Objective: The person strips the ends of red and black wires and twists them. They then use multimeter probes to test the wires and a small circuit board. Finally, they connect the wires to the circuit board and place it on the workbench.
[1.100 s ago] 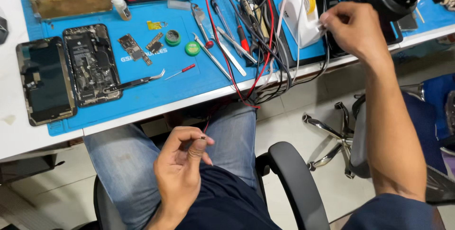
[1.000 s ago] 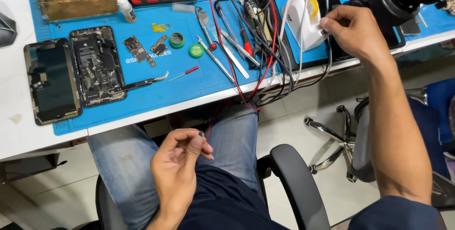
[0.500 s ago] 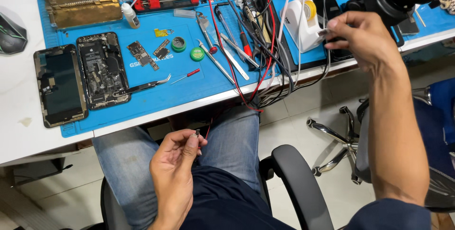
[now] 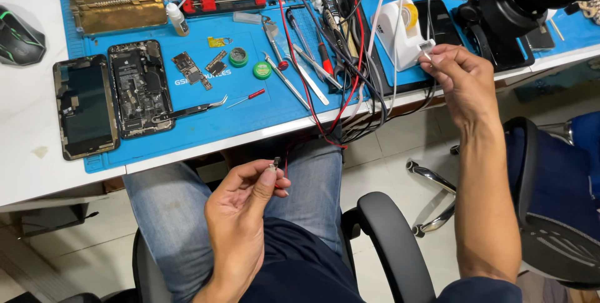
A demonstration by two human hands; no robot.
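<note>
One blue mat [image 4: 250,115] covers the white bench [image 4: 25,159], tiled floor [image 4: 400,140] below.

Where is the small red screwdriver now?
The small red screwdriver lies on the blue mat, left of centre in the head view, between the tweezers and a green round tin.

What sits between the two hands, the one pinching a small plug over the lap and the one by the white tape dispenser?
Nothing solid. The left hand pinches the small plug; the right hand holds a connector beside the white tape dispenser. Only hanging red and black cables cross between.
</note>
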